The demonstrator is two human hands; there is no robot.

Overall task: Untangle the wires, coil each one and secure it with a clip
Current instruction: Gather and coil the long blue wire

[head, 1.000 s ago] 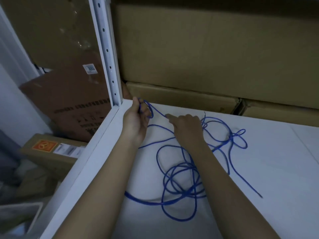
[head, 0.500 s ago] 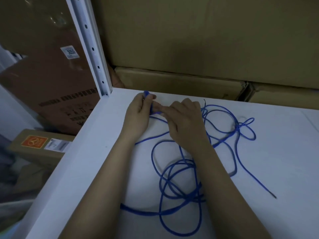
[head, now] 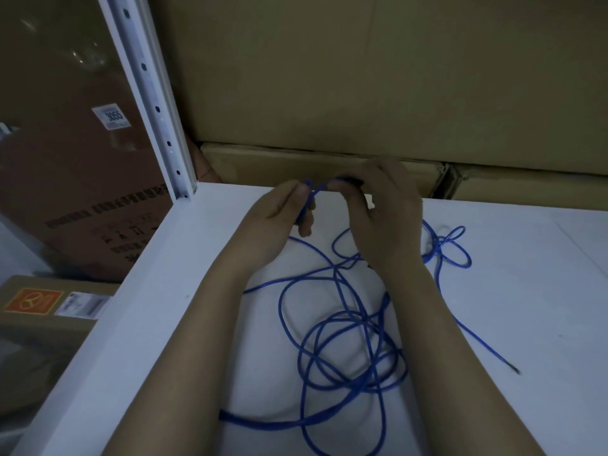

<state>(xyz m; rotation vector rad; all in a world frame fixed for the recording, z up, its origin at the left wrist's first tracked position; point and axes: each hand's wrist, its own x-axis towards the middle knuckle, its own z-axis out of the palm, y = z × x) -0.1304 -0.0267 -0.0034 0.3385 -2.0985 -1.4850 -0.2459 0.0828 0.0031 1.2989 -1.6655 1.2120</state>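
Step in hand, as I read it: starting the first coil, still at the very beginning.

Left hand (head: 274, 222) is pinching a small loop of the blue wire (head: 345, 330) between thumb and fingers, upper centre of the frame, raised just above the white shelf (head: 158, 307). Right hand (head: 383, 218) is sitting just beside it, fingers curled around the same strand and feeding it toward the left. Both are gripping wire, neither is relaxed.

Rest of the wire is lying loose on the shelf: a messy overlap of loops at lower centre between the forearms, a smaller knot-like cluster at centre right just past the right wrist, and one free end (head: 513, 370) trailing off to the lower right. Can't tell whether this is one wire or several; it all reads as the same blue. No clip visible anywhere.

Cardboard boxes (head: 362, 77) are filling the top of the frame, shelf upright (head: 154, 103) at upper left.

Next move, my call: the right hand slides back along the strand to pull slack and lays another turn into the left hand's loop. Risk is the centre-right cluster snagging as slack comes through, so it probably needs shaking out first.
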